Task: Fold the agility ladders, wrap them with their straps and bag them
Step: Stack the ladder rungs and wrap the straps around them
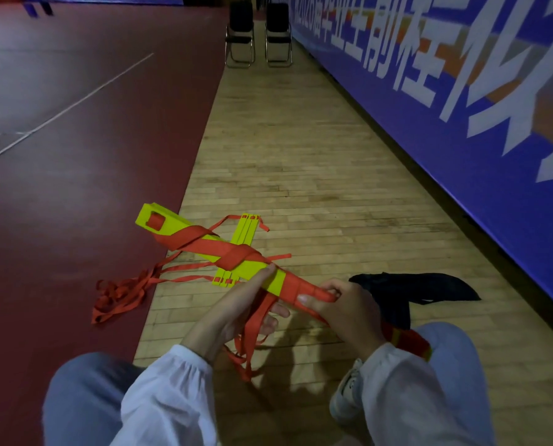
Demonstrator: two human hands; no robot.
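**A:** What's the room like?
**B:** I see a wooden floor (301, 156), with a dark red court (75, 156) to the left, a blue banner (462, 123) along the right and two chairs (240, 33) far off.
**A:** Any bag?
**B:** A black bag (429, 286) lies near right on the wood. I can't see inside it.
**A:** The ladder?
**B:** The folded ladder (172, 225), wound in its red strap (233, 255), is held above the floor. The right hand (349, 312) has its fingers curled round the near end. The left hand (233, 313) pinches it, index straight on top.
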